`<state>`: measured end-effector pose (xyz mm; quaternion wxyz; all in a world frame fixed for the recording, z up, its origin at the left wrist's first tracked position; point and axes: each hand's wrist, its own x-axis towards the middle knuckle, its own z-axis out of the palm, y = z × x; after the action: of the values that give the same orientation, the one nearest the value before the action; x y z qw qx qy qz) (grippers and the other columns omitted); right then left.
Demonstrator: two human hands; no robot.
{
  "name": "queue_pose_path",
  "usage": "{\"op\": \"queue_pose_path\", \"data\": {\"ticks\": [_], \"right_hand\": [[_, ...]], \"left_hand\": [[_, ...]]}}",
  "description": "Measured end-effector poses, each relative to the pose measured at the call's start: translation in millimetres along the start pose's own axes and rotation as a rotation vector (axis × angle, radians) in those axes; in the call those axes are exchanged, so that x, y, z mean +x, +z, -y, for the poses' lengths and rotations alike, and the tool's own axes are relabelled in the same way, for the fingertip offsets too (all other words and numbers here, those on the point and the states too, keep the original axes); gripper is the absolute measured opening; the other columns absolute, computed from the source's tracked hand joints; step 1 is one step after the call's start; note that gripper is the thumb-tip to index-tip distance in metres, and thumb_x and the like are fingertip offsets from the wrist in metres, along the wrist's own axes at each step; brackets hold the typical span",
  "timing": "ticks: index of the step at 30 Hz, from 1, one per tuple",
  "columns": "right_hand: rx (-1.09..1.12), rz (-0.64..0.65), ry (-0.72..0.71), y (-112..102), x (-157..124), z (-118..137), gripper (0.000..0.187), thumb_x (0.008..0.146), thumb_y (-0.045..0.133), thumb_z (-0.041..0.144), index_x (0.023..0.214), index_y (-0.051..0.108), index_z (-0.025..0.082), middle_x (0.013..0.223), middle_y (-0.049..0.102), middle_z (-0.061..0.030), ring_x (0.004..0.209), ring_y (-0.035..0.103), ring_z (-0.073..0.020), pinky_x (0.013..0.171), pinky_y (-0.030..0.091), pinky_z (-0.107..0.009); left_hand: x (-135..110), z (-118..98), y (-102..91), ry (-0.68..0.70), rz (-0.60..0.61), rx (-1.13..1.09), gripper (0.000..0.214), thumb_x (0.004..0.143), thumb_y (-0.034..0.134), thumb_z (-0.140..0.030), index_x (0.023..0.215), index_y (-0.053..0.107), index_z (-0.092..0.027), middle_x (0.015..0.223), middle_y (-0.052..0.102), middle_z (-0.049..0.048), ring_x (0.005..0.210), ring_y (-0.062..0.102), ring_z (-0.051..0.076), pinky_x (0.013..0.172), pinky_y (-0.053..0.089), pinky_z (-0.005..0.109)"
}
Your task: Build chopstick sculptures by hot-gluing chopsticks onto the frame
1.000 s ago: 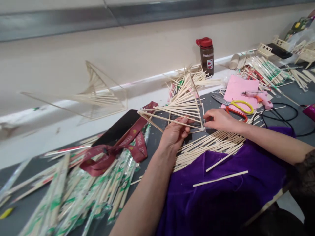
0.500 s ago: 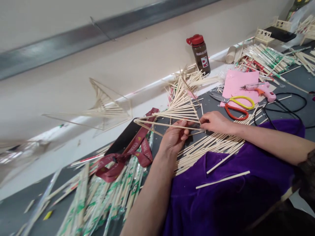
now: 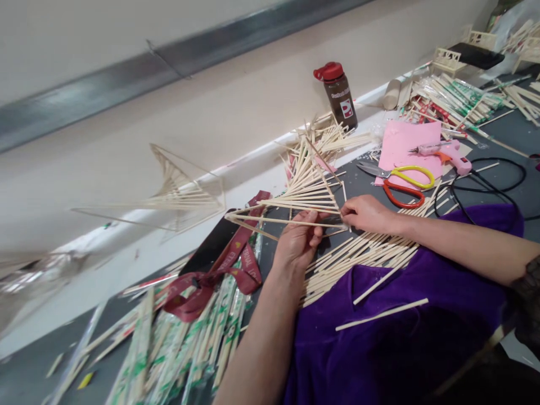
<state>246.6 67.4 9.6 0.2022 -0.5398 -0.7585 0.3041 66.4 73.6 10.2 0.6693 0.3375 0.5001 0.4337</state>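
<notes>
A model built of thin wooden sticks (image 3: 301, 199), fanned out in a twisting row inside a triangular frame, stands between my hands. My left hand (image 3: 299, 236) is closed around its lower near part, thumb on top and fingers curled under. At the model's right corner, my right hand (image 3: 366, 215) pinches with thumb and forefinger where the sticks meet; its fingertips are partly hidden. Loose chopsticks (image 3: 367, 253) lie in a layer right under and beside my hands. Two sticks rest on the purple cloth (image 3: 337, 354) over my lap.
Scissors (image 3: 407, 177) with yellow and red handles and a pink glue gun (image 3: 447, 154) lie on the right by pink paper (image 3: 386, 146). A bottle (image 3: 341, 98) stands by the wall. Wrapped chopsticks (image 3: 177, 349) and a dark red ribbon (image 3: 189, 301) lie on the left.
The view has shifted slightly, so the things on the table appear a little lower and further left. Both hands keep the same hold on the stick model.
</notes>
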Motion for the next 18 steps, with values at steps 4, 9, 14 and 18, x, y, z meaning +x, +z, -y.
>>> {"op": "queue_pose_path", "data": {"ticks": [4,9,14,18], "right_hand": [[-0.01,0.006,0.009,-0.9,-0.7,1.0,0.021,0.084,0.055,0.018,0.089,0.075,0.016,0.086,0.074,-0.0045,0.077,0.063,-0.0142,0.066,0.038,-0.022],[-0.02,0.009,0.017,-2.3,-1.9,3.2,0.021,0.085,0.055,0.018,0.089,0.075,0.015,0.083,0.073,-0.0045,0.075,0.063,-0.0143,0.066,0.038,-0.022],[-0.026,0.011,0.016,-1.6,-1.7,3.6,0.021,0.085,0.055,0.018,0.09,0.075,0.015,0.081,0.073,-0.0046,0.073,0.063,-0.0142,0.065,0.038,-0.022],[-0.032,0.012,0.015,-1.2,-1.6,3.4,0.021,0.085,0.055,0.018,0.089,0.075,0.015,0.084,0.073,-0.0048,0.075,0.062,-0.0143,0.065,0.037,-0.022]], "left_hand": [[0.5,1.7,0.3,0.021,0.0,0.005,0.028,0.067,0.08,-0.023,0.076,0.055,-0.013,0.073,0.069,-0.0004,0.035,0.041,-0.001,0.027,0.022,0.01],[0.7,3.2,0.9,0.037,0.006,0.011,0.03,0.066,0.081,-0.026,0.077,0.056,-0.013,0.073,0.069,-0.0007,0.035,0.042,0.0,0.027,0.021,0.01],[1.4,4.3,0.2,0.047,0.007,0.005,0.03,0.065,0.082,-0.026,0.077,0.057,-0.014,0.07,0.068,-0.0019,0.035,0.041,0.0,0.027,0.022,0.01],[1.5,5.3,0.0,0.056,0.007,0.0,0.031,0.065,0.082,-0.026,0.077,0.057,-0.013,0.07,0.067,-0.0017,0.035,0.042,0.0,0.027,0.022,0.011]]}}
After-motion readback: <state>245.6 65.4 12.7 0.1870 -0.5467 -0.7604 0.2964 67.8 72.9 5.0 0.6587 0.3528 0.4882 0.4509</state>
